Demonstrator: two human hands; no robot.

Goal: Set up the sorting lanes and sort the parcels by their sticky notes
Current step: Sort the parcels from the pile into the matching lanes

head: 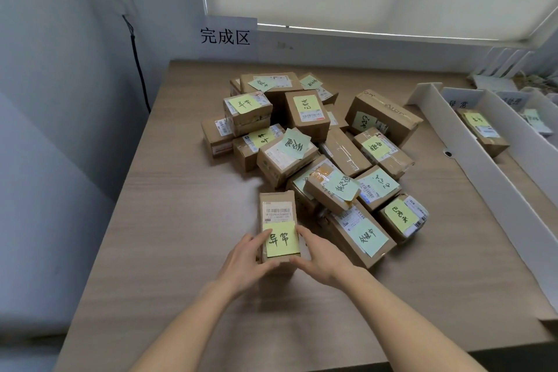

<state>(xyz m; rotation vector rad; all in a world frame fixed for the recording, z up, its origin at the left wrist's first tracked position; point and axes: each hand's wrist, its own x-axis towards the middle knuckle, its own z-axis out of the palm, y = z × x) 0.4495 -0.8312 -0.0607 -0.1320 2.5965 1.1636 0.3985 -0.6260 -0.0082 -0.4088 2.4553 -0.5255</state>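
— What have you got hold of?

— A small cardboard parcel (277, 220) with a yellow sticky note (282, 239) on its top. My left hand (246, 263) grips its left side, fingers curled along the edge, thumb under the near end. My right hand (321, 255) holds the right side the same way, fingers wrapped against the box.

— Where is it?

— Over the near middle of the bench (181, 190), just in front of the heap of parcels (317, 145). I cannot tell whether it rests on the wood or is lifted off it.

— And the lanes?

— White dividers (489, 166) run along my right, making long lanes. One parcel (483, 133) already lies in the nearest lane, and a smaller packet (536, 121) in the next one. A paper sign (226, 36) with three characters hangs on the back wall.
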